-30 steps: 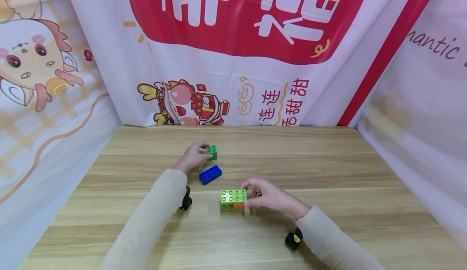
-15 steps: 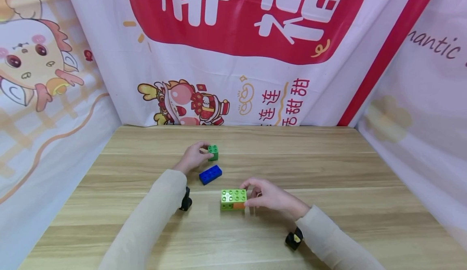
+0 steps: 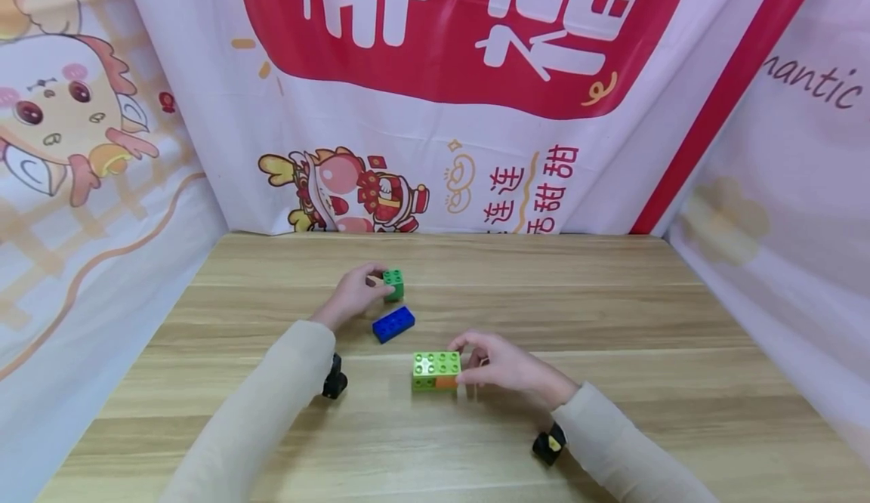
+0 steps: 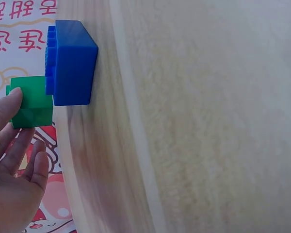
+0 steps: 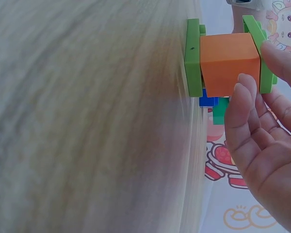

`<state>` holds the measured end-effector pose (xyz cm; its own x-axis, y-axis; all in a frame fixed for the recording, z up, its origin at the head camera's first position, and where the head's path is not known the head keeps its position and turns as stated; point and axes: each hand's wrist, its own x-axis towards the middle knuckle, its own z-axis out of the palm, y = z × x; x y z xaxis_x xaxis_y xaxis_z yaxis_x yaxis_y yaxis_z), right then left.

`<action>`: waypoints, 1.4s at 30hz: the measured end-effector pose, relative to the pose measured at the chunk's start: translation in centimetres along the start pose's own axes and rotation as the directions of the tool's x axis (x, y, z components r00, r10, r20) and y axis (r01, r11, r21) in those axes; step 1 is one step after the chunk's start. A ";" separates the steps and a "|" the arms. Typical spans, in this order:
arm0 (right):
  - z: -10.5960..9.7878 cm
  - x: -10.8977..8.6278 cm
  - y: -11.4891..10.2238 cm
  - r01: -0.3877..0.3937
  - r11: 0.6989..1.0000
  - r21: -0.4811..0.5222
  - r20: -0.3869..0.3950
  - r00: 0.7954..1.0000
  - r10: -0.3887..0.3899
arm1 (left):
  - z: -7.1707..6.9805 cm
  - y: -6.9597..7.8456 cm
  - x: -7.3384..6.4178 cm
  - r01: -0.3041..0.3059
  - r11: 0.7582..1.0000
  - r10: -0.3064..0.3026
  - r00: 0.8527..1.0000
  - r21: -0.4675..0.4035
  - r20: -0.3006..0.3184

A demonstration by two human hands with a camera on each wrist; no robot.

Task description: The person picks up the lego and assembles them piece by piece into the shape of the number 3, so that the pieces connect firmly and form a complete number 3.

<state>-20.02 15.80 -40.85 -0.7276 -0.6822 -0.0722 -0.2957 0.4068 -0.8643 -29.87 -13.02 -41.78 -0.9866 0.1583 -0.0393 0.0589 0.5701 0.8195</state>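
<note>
My left hand [image 3: 355, 291] pinches a small green toy building block [image 3: 393, 282] between thumb and fingers, toward the back of the table. In the left wrist view, a seam crosses the green block [image 4: 31, 99]. Just in front of it lies a blue eight-stud brick [image 3: 393, 325], set at a slant. Nearer to me stands a stack of blocks [image 3: 436, 365], lime green above and below with an orange brick [image 5: 228, 63] in between. My right hand [image 3: 506, 365] holds this stack at its right end, thumb at the top plate and fingertips by the orange brick.
The wooden table [image 3: 578, 291] ends at a printed cloth [image 3: 435, 125] hung behind it. More printed cloth hangs on the left and right sides. A black wrist camera [image 3: 547, 446] hangs under the right cuff, another black device [image 3: 334, 378] under the left.
The left hand and green block shift slightly right, then back left, and the left forearm draws a little outward. The right hand, lime-and-orange stack and blue brick keep their places.
</note>
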 end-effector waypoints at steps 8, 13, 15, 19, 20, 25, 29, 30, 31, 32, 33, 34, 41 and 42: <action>0.0 -0.2 -0.2 -0.001 1.000 0.014 -0.009 1.000 0.001 | -0.2 0.9 -0.7 -0.050 0.999 0.050 0.999 -0.011 0.001; 0.1 -0.4 -0.9 -0.015 1.000 -0.001 -0.018 1.000 0.015 | 0.0 1.9 -1.2 -0.065 0.998 0.065 0.998 -0.028 0.020; 0.1 -0.5 -1.5 -0.020 1.000 -0.008 -0.022 1.000 0.020 | 0.1 2.2 -1.5 -0.070 0.997 0.072 0.997 -0.043 0.032; 0.1 -0.5 -1.3 -0.022 1.000 0.000 -0.021 1.000 0.022 | 0.2 2.8 -2.0 -0.068 0.995 0.071 0.997 -0.073 0.044; 0.1 -0.5 -1.4 -0.022 1.000 0.000 -0.021 1.000 0.022 | 0.3 2.9 -2.0 -0.064 0.995 0.067 0.997 -0.080 0.042; 0.1 -0.4 -1.0 -0.020 1.000 0.014 -0.012 1.000 0.020 | 0.4 3.5 -2.4 -0.068 0.994 0.072 0.997 -0.088 0.037; -0.1 -0.1 -0.3 -0.013 1.000 0.020 -0.005 1.000 0.013 | 0.5 4.2 -2.6 -0.091 0.992 0.094 0.995 -0.091 0.029; -0.1 -0.1 -0.3 -0.011 1.000 0.020 -0.005 1.000 0.011 | 0.5 4.4 -2.7 -0.096 0.991 0.099 0.995 -0.095 0.027; -0.2 -0.1 -0.2 -0.008 1.000 0.019 -0.005 1.000 0.008 | 0.6 4.6 -2.8 -0.104 0.990 0.107 0.994 -0.096 0.027; -0.2 -0.1 -0.1 -0.006 1.000 0.017 -0.004 1.000 0.006 | 0.6 4.8 -2.9 -0.110 0.989 0.113 0.993 -0.100 0.023; -0.2 -0.1 -0.1 0.000 1.000 0.017 -0.004 1.000 0.000 | 0.6 5.1 -3.0 -0.119 0.988 0.122 0.992 -0.101 0.021; -0.2 -0.1 -0.1 0.003 1.000 0.014 -0.003 1.000 -0.003 | 0.7 5.2 -3.1 -0.126 0.987 0.129 0.991 -0.100 0.019; 0.0 0.0 0.0 0.021 1.000 0.007 0.003 1.000 -0.021 | 0.7 6.6 -3.9 -0.165 0.982 0.167 0.986 -0.093 0.016; 0.0 0.0 0.0 0.018 1.000 0.011 0.004 1.000 -0.018 | 0.6 6.7 -4.0 -0.169 0.981 0.172 0.985 -0.096 0.018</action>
<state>-20.02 15.80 -40.88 -0.7200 -0.6915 -0.0583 -0.3020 0.3879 -0.8708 -25.43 -9.32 -36.48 -0.9589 0.2685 0.0915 0.2099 0.4546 0.8656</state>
